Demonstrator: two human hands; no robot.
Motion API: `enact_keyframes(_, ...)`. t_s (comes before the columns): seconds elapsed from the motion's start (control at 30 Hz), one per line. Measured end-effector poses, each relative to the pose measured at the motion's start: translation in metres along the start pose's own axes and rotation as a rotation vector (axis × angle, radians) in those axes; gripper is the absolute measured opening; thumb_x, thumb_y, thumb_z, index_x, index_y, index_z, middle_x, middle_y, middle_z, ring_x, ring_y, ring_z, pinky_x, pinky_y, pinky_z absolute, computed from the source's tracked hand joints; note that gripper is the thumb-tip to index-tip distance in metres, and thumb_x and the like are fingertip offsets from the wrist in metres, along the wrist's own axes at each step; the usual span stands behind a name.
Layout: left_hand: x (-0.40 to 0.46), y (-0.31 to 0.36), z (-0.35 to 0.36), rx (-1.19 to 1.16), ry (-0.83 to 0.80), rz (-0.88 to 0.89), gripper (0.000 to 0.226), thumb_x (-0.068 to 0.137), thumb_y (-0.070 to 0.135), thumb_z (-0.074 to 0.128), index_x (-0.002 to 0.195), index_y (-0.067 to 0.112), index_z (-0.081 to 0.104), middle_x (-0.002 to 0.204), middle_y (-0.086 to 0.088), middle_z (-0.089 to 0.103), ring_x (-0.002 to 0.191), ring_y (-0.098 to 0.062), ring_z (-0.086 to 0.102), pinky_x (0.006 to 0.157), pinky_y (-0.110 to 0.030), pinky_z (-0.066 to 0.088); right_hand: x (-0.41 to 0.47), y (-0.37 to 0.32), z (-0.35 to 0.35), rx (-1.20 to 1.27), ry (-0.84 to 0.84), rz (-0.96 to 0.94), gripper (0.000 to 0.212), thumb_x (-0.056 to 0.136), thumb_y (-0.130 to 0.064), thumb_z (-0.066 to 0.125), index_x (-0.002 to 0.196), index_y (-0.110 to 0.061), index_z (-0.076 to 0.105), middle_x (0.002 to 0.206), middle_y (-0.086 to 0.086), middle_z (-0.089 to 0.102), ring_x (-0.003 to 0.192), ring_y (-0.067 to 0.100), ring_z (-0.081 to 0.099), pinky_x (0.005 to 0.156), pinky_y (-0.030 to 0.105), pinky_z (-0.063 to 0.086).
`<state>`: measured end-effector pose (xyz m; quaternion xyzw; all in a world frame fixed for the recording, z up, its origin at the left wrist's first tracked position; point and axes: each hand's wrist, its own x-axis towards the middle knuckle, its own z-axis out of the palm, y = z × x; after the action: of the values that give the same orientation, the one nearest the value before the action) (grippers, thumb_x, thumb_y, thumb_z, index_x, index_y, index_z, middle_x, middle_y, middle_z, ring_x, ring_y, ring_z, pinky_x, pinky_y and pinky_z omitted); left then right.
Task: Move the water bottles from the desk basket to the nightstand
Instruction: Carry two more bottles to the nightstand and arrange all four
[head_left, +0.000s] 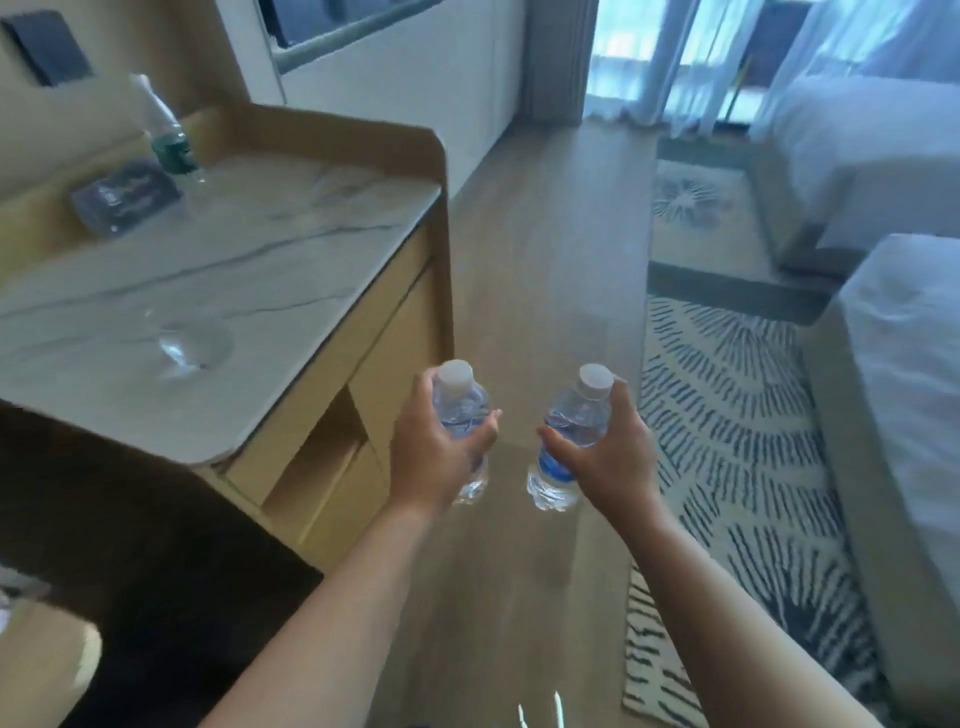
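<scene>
Both hands are out over the wood floor (545, 234) at lower centre: left hand (441, 447) wrapped round 1 clear plastic white-capped water bottle (460, 400), right hand (605, 452) gripping a 2nd matching bottle with a blue label (569, 431). The bottles are upright, near each other but not touching. Marble-topped desk (218, 291) fills the left of the frame with another bottle, green-labelled (169, 137), at upper left.
</scene>
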<state>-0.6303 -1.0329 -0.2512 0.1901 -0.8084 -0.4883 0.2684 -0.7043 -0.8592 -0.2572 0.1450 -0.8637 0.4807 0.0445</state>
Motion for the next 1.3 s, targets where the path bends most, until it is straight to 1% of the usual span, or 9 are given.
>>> enact_keyframes(0.23, 0.069, 0.019, 0.113, -0.074, -0.227, 0.064, 0.055, 0.064, 0.047, 0.077, 0.108, 0.027, 0.05, 0.097, 0.007, 0.065, 0.086, -0.01, 0.065, 0.078, -0.039, 0.056, 0.069, 0.055, -0.053, -0.067, 0.154, 0.114, 0.064, 0.062, -0.046, 0.081, 0.113, -0.035, 0.044, 0.095, -0.02, 0.057, 0.077, -0.01, 0.055, 0.061, 0.003, 0.032)
enact_keyframes(0.43, 0.163, 0.009, 0.19, -0.067, -0.323, 0.165, 0.055, 0.064, 0.048, 0.078, 0.107, 0.029, 0.049, 0.097, 0.006, 0.063, 0.087, -0.008, 0.062, 0.078, -0.028, 0.054, 0.157, 0.091, -0.053, -0.121, 0.218, 0.195, 0.06, 0.065, -0.048, 0.08, 0.099, -0.051, 0.03, 0.085, -0.03, 0.052, 0.077, -0.026, 0.05, 0.053, 0.004, 0.031)
enact_keyframes(0.53, 0.226, 0.002, 0.226, -0.066, -0.379, 0.185, 0.054, 0.066, 0.042, 0.081, 0.108, 0.025, 0.051, 0.096, 0.005, 0.063, 0.086, -0.011, 0.063, 0.077, -0.031, 0.054, 0.221, 0.107, -0.041, -0.116, 0.232, 0.226, 0.058, 0.066, -0.046, 0.08, 0.102, -0.044, 0.035, 0.092, -0.018, 0.059, 0.078, -0.005, 0.061, 0.059, 0.01, 0.04)
enact_keyframes(0.6, 0.271, 0.001, 0.248, -0.059, -0.408, 0.194, 0.053, 0.066, 0.041, 0.081, 0.107, 0.025, 0.051, 0.095, 0.005, 0.063, 0.085, -0.011, 0.062, 0.076, -0.032, 0.053, 0.266, 0.116, -0.034, -0.086, 0.241, 0.241, 0.059, 0.067, -0.043, 0.08, 0.11, -0.034, 0.041, 0.1, -0.009, 0.061, 0.085, 0.009, 0.065, 0.069, 0.03, 0.054)
enact_keyframes(0.7, 0.333, 0.002, 0.276, -0.041, -0.459, 0.213, 0.053, 0.067, 0.04, 0.081, 0.108, 0.023, 0.052, 0.097, 0.002, 0.063, 0.087, -0.015, 0.062, 0.077, -0.035, 0.053, 0.327, 0.124, -0.028, -0.074, 0.28, 0.251, 0.061, 0.068, -0.042, 0.08, 0.114, -0.028, 0.042, 0.102, -0.006, 0.061, 0.089, 0.014, 0.065, 0.076, 0.04, 0.056)
enact_keyframes(0.9, 0.43, 0.004, 0.333, -0.033, -0.489, 0.215, 0.054, 0.066, 0.037, 0.083, 0.109, 0.021, 0.054, 0.099, -0.001, 0.063, 0.088, -0.018, 0.061, 0.078, -0.031, 0.051, 0.424, 0.145, -0.03, -0.077, 0.364, 0.288, 0.061, 0.068, -0.04, 0.081, 0.113, -0.027, 0.043, 0.094, -0.014, 0.057, 0.081, 0.004, 0.06, 0.069, 0.022, 0.05)
enact_keyframes(1.07, 0.493, 0.002, 0.39, -0.038, -0.514, 0.221, 0.055, 0.066, 0.036, 0.084, 0.109, 0.021, 0.054, 0.099, -0.001, 0.064, 0.088, -0.018, 0.061, 0.078, -0.029, 0.049, 0.496, 0.178, -0.037, -0.074, 0.383, 0.323, 0.064, 0.069, -0.036, 0.081, 0.119, -0.021, 0.043, 0.107, 0.0, 0.059, 0.09, 0.015, 0.061, 0.078, 0.035, 0.054)
enact_keyframes(1.23, 0.559, 0.005, 0.475, -0.046, -0.55, 0.243, 0.056, 0.067, 0.036, 0.083, 0.112, 0.018, 0.054, 0.102, -0.003, 0.063, 0.09, -0.019, 0.061, 0.08, -0.036, 0.052, 0.579, 0.229, -0.053, -0.086, 0.416, 0.334, 0.063, 0.07, -0.037, 0.08, 0.117, -0.025, 0.04, 0.105, -0.007, 0.056, 0.079, -0.006, 0.054, 0.064, 0.007, 0.039)
enact_keyframes(1.3, 0.589, 0.013, 0.518, -0.051, -0.56, 0.266, 0.056, 0.068, 0.036, 0.083, 0.112, 0.019, 0.053, 0.102, -0.002, 0.063, 0.09, -0.018, 0.061, 0.079, -0.034, 0.052, 0.619, 0.254, -0.065, -0.104, 0.438, 0.331, 0.061, 0.069, -0.037, 0.08, 0.115, -0.025, 0.041, 0.104, -0.008, 0.055, 0.077, -0.011, 0.052, 0.058, 0.004, 0.037)
